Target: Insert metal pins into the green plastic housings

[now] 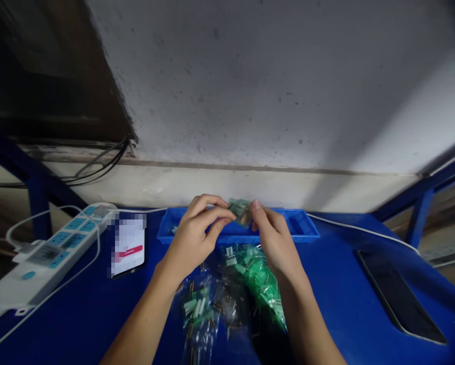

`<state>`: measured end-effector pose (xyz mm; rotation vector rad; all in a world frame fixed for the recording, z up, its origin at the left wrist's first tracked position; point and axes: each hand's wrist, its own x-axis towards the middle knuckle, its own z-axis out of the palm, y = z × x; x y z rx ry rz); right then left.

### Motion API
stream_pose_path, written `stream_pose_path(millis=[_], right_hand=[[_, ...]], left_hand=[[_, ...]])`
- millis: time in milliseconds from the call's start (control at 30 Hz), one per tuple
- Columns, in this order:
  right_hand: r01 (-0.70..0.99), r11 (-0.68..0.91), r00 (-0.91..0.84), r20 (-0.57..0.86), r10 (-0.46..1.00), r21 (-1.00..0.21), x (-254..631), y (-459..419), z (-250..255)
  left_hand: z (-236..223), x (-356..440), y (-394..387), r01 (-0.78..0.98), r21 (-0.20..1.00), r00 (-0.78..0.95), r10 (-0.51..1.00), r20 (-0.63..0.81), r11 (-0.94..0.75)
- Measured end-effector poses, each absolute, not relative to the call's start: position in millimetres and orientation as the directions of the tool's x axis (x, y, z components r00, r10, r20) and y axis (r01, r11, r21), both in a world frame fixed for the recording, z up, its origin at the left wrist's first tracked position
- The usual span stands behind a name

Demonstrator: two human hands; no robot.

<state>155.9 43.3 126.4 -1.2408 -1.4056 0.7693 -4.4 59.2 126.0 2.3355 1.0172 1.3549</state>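
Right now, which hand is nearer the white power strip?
Left hand: the white power strip lies off to its left. The right hand is farther right.

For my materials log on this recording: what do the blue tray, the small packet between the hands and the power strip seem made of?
Tray: probably moulded plastic, slightly glossy; evenly blue walls with soft highlights.
Packet: seemingly thin plastic film; it looks partly see-through and creased, though blur leaves this open.
Power strip: likely hard plastic, smooth; uniform white casing.

Tray [231,238] behind bags [256,274] — power strip [47,258] far left.
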Motion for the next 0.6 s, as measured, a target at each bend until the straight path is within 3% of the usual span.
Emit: stream_pose_path(millis=[100, 200, 367, 433, 500, 600], right_hand=[[0.214, 0.261, 0.101, 0.287, 0.953, -0.941, 157, 44, 126], [0.276, 0.287, 0.07, 0.317, 0.946, -0.917, 156, 42, 128], [0.406, 0.377, 0.036, 0.426, 0.904, -0.833, 155, 36, 135], [0.426, 0.404, 0.013, 0.452, 0.892, -0.809, 155, 32, 139], [0.426, 0.432, -0.008, 0.474, 0.88, -0.795, 155, 28, 143], [0.411, 0.473, -0.023, 0.51, 0.86, -0.779, 156, 22, 151]], left_hand=[[126, -2, 59, 0.45, 0.515, 0.364, 0.677, 0.64, -0.729], [129, 0, 62, 0.455, 0.562, 0.337, 0.718, 0.609, -0.691], [116, -14, 49, 0.563, 0.67, 0.063, 0.833, 0.549, -0.484], [98, -32, 33, 0.636, 0.699, -0.163, 0.828, 0.537, -0.328], [73, -53, 16, 0.734, 0.677, -0.358, 0.813, 0.459, -0.06], [39, -80, -1, 0.756, 0.518, -0.583, 0.772, 0.254, 0.4]])
